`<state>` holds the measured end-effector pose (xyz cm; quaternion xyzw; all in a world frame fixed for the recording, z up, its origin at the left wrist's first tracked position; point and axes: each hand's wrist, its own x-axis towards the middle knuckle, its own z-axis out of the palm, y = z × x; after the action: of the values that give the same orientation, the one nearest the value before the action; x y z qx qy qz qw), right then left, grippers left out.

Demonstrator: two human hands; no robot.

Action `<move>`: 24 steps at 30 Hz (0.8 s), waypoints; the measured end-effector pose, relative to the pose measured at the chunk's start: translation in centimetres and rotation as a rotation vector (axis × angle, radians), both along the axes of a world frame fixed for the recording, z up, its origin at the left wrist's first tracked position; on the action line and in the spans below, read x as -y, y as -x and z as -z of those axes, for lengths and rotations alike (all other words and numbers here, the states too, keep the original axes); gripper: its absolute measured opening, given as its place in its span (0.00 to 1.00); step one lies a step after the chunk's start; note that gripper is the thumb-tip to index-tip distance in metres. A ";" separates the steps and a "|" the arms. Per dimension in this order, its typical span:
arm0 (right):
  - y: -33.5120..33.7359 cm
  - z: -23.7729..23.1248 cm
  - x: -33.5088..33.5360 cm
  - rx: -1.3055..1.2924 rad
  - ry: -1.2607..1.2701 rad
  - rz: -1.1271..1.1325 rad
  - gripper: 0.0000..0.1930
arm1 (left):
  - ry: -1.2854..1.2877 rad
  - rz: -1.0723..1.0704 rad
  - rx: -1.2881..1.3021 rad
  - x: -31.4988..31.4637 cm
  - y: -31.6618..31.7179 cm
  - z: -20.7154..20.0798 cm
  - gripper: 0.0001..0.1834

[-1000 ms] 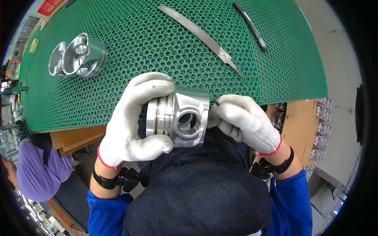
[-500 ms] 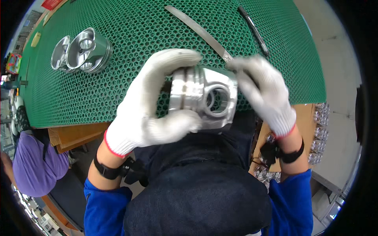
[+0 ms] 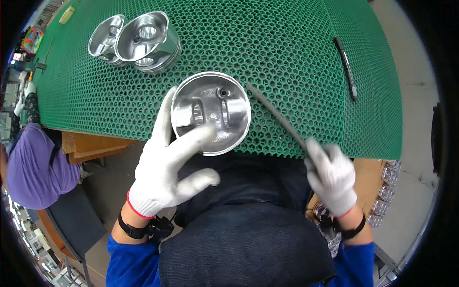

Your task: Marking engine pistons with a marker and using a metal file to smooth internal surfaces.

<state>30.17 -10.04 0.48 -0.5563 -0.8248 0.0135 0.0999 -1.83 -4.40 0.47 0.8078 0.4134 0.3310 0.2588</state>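
A silvery engine piston [image 3: 231, 130] stands on the green honeycomb mat [image 3: 296, 38], its hollow side facing up. My left hand [image 3: 160, 170], in a white knitted glove, is at its left side. One finger lies along the outer wall and another stretches over the hollow; the thumb is spread away from it. The gloved right hand [image 3: 331, 179], somewhat blurred, closes round the near end of a long, thin grey file-like metal strip [image 3: 277, 115]. The strip's far end points up and left, close to the piston's right rim.
Two more pistons [image 3: 168, 50] stand together at the far left of the mat. A black marker pen [image 3: 346, 69] lies at the right. Below the table's right edge several pistons [image 3: 386, 193] sit on brown board. A person in purple [image 3: 43, 165] is at the left.
The piston has gone from lying sideways between my hands to hollow side up on the mat. My left fingers have loosened. My right hand has moved down and taken hold of the metal strip.
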 end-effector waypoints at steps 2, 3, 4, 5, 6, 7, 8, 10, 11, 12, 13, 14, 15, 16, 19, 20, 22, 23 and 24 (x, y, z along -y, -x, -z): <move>-0.6 0.0 2.3 -0.081 0.127 -0.006 0.34 | -0.078 -0.010 -0.046 -0.7 -0.5 0.1 0.26; -0.6 0.7 3.3 -0.157 0.201 0.043 0.35 | -0.075 -0.002 -0.040 -1.4 -0.3 0.3 0.26; -0.6 1.4 3.8 -0.235 0.273 0.092 0.36 | -0.073 0.032 -0.043 -2.0 -0.2 0.5 0.24; -0.5 1.4 3.8 -0.233 0.273 0.100 0.36 | -0.071 0.066 -0.047 -2.4 -0.1 0.6 0.21; -0.6 1.6 3.8 -0.412 0.230 0.137 0.35 | -0.071 0.070 -0.054 -2.4 -0.2 0.5 0.21; -0.6 1.9 3.9 -0.590 0.183 0.173 0.35 | -0.073 0.050 -0.074 -2.2 -0.2 0.4 0.20; -1.2 1.4 4.0 -0.596 0.182 0.175 0.35 | -0.075 0.031 -0.095 -2.1 -0.3 0.3 0.19; -3.0 -1.4 4.1 -0.300 0.403 -0.130 0.34 | -0.093 0.024 -0.108 -1.9 -0.8 0.0 0.19; -1.9 -2.1 3.7 -0.175 0.357 -0.133 0.34 | -0.112 0.011 -0.123 -1.9 -1.0 -0.1 0.19; -1.3 -2.0 3.2 -0.173 0.353 -0.123 0.34 | -0.115 0.021 -0.119 -2.0 -1.1 -0.2 0.19; -0.9 -1.6 1.9 -0.192 0.293 -0.125 0.34 | -0.120 0.042 -0.113 -2.2 -1.1 -0.2 0.19; -0.4 -1.4 0.5 -0.210 0.230 -0.125 0.35 | -0.127 0.064 -0.105 -2.3 -1.2 -0.2 0.19; 1.0 -1.4 -1.3 -0.216 0.199 -0.116 0.34 | -0.128 0.053 -0.113 -2.1 -1.0 -0.3 0.19; 2.4 -1.8 -2.9 -0.215 0.166 -0.099 0.33 | -0.128 0.047 -0.130 -2.0 -0.8 -0.1 0.19; 4.1 -4.8 -6.4 -0.176 0.282 -0.077 0.29 | -0.111 0.022 -0.092 -2.0 -0.4 0.3 0.19; 3.4 -5.1 -6.6 -0.211 0.244 -0.129 0.28 | -0.085 0.010 -0.044 -2.0 -0.5 0.4 0.19; 1.2 -4.9 -5.0 -0.288 0.171 -0.215 0.30 | -0.079 -0.013 -0.039 -1.6 -0.7 0.1 0.18; -0.2 -4.5 -3.7 -0.329 0.218 -0.265 0.31 | -0.078 0.001 -0.076 -1.7 -1.0 -0.3 0.18; -0.2 -5.3 -2.4 -0.148 0.386 -0.180 0.31 | -0.068 0.021 -0.120 -1.5 -1.0 -0.5 0.18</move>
<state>30.42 -7.65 5.78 -0.4866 -0.8438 0.2208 0.0503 -0.85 -2.94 0.92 0.8389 0.4079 0.2933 0.2094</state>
